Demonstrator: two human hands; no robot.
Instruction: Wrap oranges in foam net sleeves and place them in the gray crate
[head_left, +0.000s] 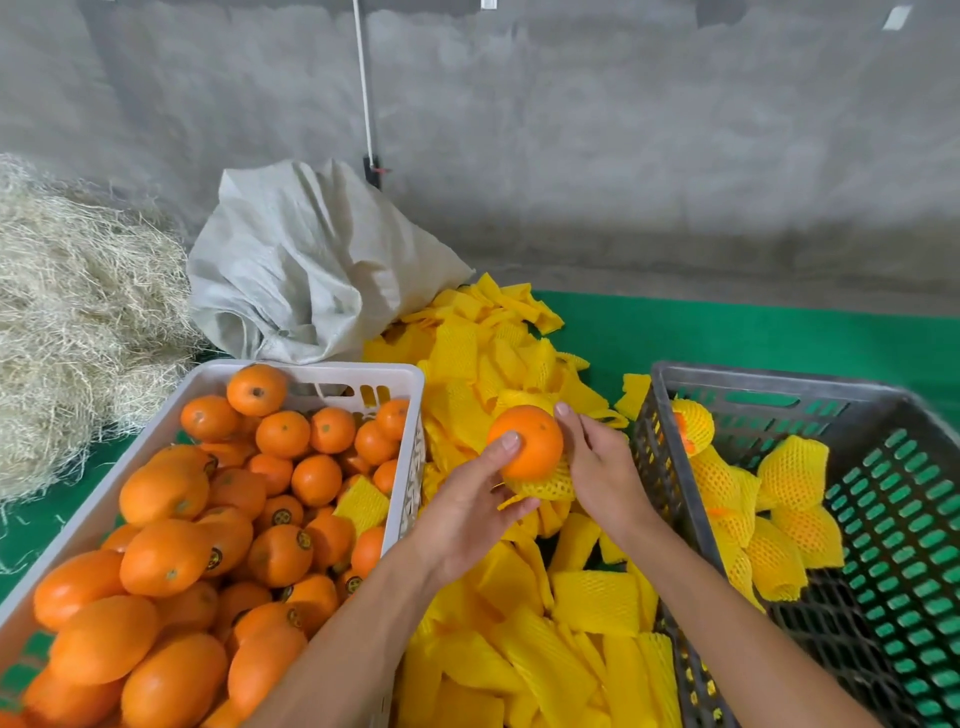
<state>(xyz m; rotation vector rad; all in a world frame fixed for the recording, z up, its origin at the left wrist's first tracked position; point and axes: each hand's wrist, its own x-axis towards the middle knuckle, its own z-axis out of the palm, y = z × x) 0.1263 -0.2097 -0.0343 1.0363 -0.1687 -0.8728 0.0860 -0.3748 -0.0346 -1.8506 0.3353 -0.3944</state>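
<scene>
A crumpled woven sack sits beside a straw heap against the wall.

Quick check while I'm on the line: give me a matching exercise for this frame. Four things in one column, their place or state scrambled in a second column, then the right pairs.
Column one:
1. orange in hand
2. white crate
3. gray crate
4. woven sack

Column two:
A. holds several sleeved oranges
B. slumped behind the pile of loose sleeves
C. heaped with bare oranges
D. partly seated in a yellow foam net sleeve, held between left hand and right hand

Pairs: 1-D, 2-C, 3-A, 4-B
</scene>
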